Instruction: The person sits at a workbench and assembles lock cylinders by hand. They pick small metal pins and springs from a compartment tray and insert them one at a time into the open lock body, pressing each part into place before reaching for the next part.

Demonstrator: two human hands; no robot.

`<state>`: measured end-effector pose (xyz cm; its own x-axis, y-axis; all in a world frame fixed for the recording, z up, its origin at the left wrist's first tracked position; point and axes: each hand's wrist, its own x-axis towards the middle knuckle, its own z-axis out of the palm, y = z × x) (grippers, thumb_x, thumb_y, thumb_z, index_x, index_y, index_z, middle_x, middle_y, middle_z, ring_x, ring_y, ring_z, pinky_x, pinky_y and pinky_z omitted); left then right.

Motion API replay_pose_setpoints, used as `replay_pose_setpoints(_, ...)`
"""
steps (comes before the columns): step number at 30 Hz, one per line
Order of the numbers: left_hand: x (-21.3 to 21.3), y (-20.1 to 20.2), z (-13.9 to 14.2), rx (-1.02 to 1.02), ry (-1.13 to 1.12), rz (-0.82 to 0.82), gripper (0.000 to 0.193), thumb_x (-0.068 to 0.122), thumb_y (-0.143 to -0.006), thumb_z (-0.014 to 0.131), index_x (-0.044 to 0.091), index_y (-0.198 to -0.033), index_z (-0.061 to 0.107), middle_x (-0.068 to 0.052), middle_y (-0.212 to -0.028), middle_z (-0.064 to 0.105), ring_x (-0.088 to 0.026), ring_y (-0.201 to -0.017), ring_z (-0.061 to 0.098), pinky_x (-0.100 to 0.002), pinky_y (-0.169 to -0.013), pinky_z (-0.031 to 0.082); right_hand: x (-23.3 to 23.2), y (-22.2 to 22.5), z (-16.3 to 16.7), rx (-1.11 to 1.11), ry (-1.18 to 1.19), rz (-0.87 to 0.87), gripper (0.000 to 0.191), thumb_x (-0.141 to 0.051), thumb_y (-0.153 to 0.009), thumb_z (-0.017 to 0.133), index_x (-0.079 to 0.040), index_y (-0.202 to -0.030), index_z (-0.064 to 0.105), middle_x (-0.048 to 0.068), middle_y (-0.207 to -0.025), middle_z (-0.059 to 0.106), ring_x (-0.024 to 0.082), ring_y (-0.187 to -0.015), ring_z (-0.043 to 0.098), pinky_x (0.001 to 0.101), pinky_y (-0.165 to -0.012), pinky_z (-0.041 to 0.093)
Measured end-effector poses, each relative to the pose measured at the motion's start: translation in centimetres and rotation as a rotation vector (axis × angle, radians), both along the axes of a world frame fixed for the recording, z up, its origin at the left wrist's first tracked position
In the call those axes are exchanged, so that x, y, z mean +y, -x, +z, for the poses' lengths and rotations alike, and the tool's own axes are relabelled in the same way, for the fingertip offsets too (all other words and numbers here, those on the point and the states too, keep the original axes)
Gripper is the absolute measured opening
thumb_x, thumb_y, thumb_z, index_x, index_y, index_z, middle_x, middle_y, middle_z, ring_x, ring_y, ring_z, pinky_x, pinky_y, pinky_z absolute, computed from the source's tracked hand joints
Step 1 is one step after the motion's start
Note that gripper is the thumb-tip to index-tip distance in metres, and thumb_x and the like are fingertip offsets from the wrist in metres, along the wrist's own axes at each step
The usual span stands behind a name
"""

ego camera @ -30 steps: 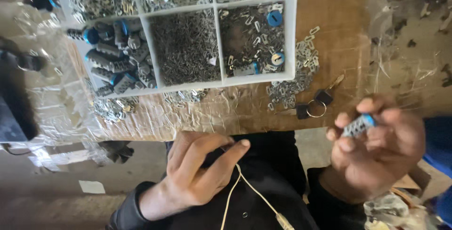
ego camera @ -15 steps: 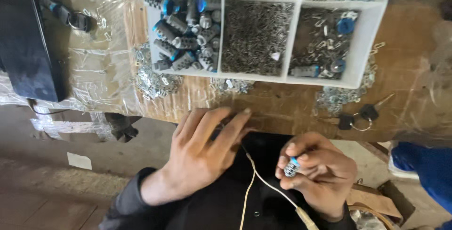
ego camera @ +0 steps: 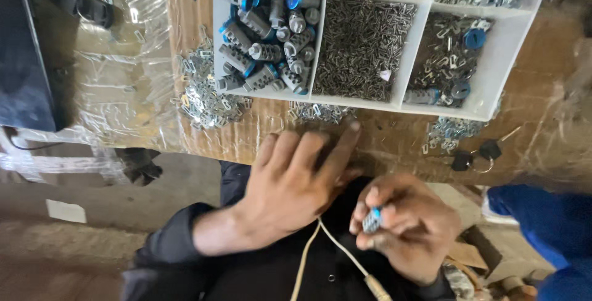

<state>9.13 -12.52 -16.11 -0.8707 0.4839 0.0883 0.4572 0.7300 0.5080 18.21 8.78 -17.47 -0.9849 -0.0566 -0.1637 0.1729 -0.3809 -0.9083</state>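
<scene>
The right hand [ego camera: 404, 230] pinches a small grey cylinder [ego camera: 372, 219] at the table edge [ego camera: 394, 153], the left hand [ego camera: 290, 184] lies splayed beside it, below the white compartment tray [ego camera: 493, 97], loose metal clips [ego camera: 206, 94] and keys [ego camera: 475, 156].

Take the compartment tray [ego camera: 493, 85] as your reference: your left hand [ego camera: 290, 184] lies just below its near edge, your right hand [ego camera: 401, 227] below and right of that. Loose clips [ego camera: 203, 94] sit left of the tray, keys [ego camera: 475, 156] under its right corner.
</scene>
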Motion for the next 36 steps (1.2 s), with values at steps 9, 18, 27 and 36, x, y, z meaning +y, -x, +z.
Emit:
replay_pose_setpoints(9,-1.0,-1.5,-1.7,0.052,0.021,-0.02,0.053,0.044,-0.102,0.072,0.011,-0.144,0.069,-0.008,-0.104,0.057,-0.025,-0.087,0.054,-0.038,-0.071,0.045,-0.5,0.5,-0.3,-0.027,-0.009,-0.042,0.03,0.006,-0.089,0.081,-0.001,-0.116,0.069,0.022,-0.116,0.063,0.026,-0.093,0.071,0.0341,-0.069,0.069)
replay_pose_setpoints(18,-2.8,-2.7,-3.1,0.189,-0.015,-0.064,0.048,0.024,-0.088,0.071,0.019,-0.135,0.073,-0.004,-0.125,0.059,-0.023,-0.111,0.059,-0.034,-0.087,0.05,-1.0,0.9,0.0,-0.025,-0.045,-0.04,0.029,0.01,-0.087,0.083,0.0,-0.11,0.068,0.02,-0.117,0.063,0.026,-0.094,0.07,0.0364,-0.071,0.068)
replay_pose_setpoints(27,-5.2,-3.2,-2.1,0.147,-0.425,-0.007,0.033,0.002,-0.083,0.081,0.006,-0.114,0.072,-0.008,-0.101,0.071,-0.023,-0.094,0.069,-0.035,-0.081,0.059,-1.1,1.1,-0.4,-0.098,0.049,-0.048,0.046,0.013,-0.089,0.079,0.0,-0.13,0.063,0.023,-0.124,0.063,0.027,-0.1,0.072,0.0394,-0.077,0.072)
replay_pose_setpoints(36,0.1,-1.9,-0.1,-0.223,-0.743,0.0,0.024,0.0,-0.088,0.084,0.005,-0.108,0.071,-0.009,-0.108,0.07,-0.026,-0.096,0.068,-0.035,-0.084,0.057,0.1,0.5,-1.3,-0.099,-0.099,0.017,0.036,0.011,-0.086,0.079,0.008,-0.12,0.066,0.024,-0.132,0.063,0.024,-0.104,0.074,0.0319,-0.083,0.068)
